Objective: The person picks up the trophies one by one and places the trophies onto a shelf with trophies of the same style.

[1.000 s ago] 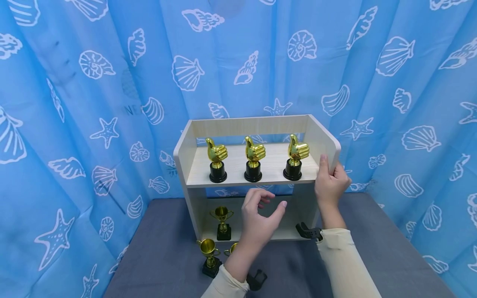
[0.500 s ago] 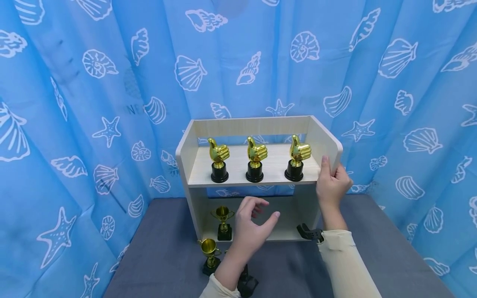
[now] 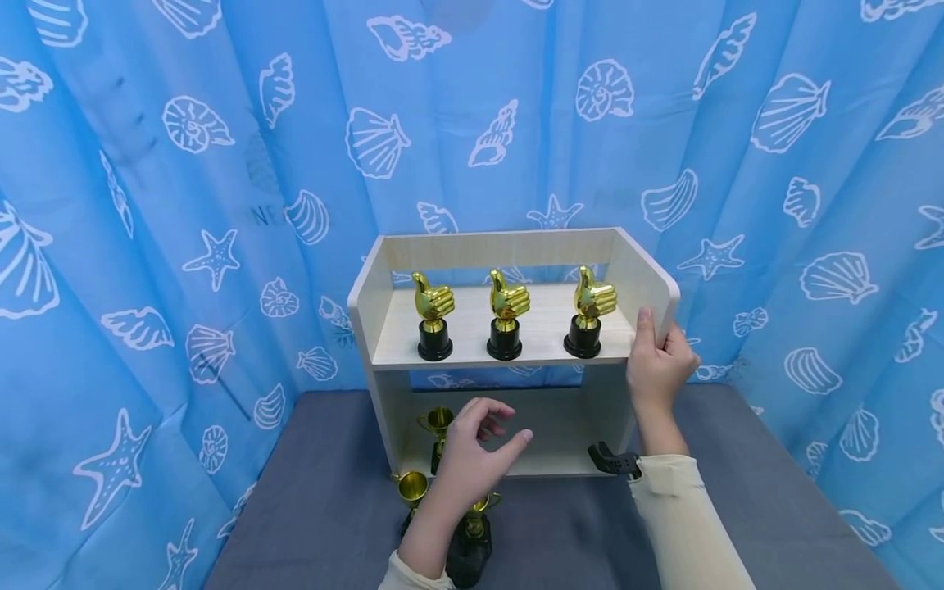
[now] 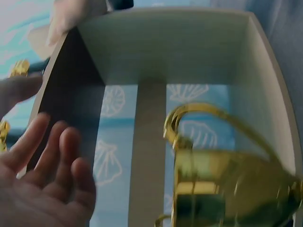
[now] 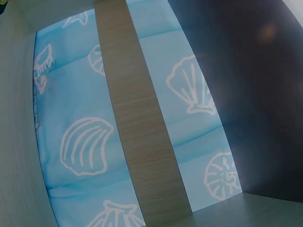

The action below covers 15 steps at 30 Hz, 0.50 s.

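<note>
Within the right hand (image 3: 661, 370), the shelf's side panel (image 3: 640, 280)

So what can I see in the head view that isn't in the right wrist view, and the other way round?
Only the head view: the left hand, the right hand, three gold thumbs-up trophies and the grey tabletop.
Only the right wrist view: the upper board's dark underside and a wooden back slat.
Both: the shelf unit and the blue seashell-patterned curtain. A speck in the right wrist view's top-left corner is too small to identify.
</note>
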Each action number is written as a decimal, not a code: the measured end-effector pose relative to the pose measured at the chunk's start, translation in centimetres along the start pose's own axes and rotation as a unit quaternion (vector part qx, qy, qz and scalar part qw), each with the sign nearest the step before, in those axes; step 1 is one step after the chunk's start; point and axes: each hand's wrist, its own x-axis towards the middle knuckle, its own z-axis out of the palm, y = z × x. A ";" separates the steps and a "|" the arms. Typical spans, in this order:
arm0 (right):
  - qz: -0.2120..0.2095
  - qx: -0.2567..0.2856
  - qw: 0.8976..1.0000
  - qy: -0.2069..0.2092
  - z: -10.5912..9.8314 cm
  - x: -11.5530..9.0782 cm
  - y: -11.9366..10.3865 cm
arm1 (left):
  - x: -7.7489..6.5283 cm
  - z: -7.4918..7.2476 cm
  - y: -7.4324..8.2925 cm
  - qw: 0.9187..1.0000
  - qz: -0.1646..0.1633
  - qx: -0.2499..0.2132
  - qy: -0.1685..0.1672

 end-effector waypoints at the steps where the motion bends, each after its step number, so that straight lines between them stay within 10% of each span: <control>1: -0.002 0.001 1.000 0.001 0.0 0.0 0.0 | -0.1 -0.2 0.0 1.000 -0.006 0.004 -0.013; 8: -0.004 0.008 1.000 0.006 0.1 0.1 0.1 | -0.9 -1.2 -0.7 0.994 -0.023 0.000 -0.110; 15: -0.003 0.011 1.000 0.003 0.0 0.1 0.1 | -1.3 -1.9 -1.0 0.990 -0.024 -0.002 -0.136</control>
